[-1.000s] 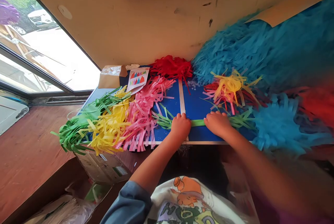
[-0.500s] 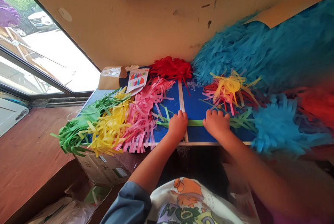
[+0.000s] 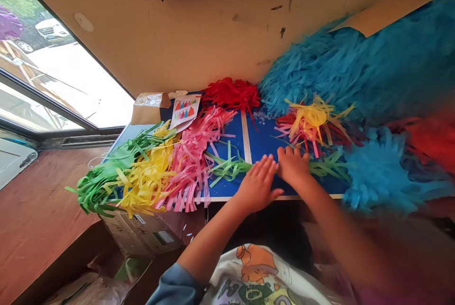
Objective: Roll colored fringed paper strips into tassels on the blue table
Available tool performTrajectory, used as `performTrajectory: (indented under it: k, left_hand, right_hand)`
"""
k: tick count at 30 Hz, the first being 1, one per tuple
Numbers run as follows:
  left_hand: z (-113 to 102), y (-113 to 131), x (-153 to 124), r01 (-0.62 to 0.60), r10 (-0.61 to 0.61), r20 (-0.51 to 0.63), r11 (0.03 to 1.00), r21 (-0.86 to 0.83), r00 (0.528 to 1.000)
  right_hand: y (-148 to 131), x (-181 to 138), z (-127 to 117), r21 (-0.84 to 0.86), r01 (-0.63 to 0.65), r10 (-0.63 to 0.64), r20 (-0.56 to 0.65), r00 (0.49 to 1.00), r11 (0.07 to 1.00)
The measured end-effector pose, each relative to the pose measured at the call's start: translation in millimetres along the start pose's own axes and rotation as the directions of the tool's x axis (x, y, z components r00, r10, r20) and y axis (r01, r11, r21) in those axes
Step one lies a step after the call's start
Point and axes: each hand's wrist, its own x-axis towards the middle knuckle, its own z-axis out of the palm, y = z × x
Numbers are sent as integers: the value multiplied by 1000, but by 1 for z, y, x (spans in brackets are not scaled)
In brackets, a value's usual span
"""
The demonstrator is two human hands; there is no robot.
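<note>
Piles of green [image 3: 106, 177], yellow [image 3: 149, 177] and pink fringe [image 3: 192, 158] lie on the blue table [image 3: 265, 136]. A green strip [image 3: 227, 168] lies flat and unrolled under my open left hand [image 3: 258, 184]. My right hand [image 3: 293, 167] presses it, grip unclear. One mixed bundle [image 3: 313, 122] looks finished.

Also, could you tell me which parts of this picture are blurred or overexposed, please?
Head view: the right forearm and the blue tassels at the right edge are smeared; the window is blown out to white; left hand, right hand and green strip at the table's middle are reasonably sharp.
</note>
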Motion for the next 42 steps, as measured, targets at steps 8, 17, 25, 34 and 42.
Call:
performTrajectory:
  k: [8,17,25,34,42]
  left_hand:
    - [5,-24,-18,15,-29,253,998,58,967]
    - [4,-29,-25,49,-63,241,997,66,969]
    - [10,-34,-29,23,-29,200,999,34,979]
    - [3,-29,-24,77,-80,238,997,21,968]
    - [-18,-29,1,85,-103,222,992,92,969]
  right_hand:
    - [2,5,1,45,-10,7,56,998,999]
    - [9,-17,-5,338,40,78,-329,941,940]
    - [-31,-57,39,181,500,-495,-73,866,847]
    - [30,-58,35,-172,33,-59,-150,987,985]
    - [8,-50,21,-68,393,-398,-224,890,917]
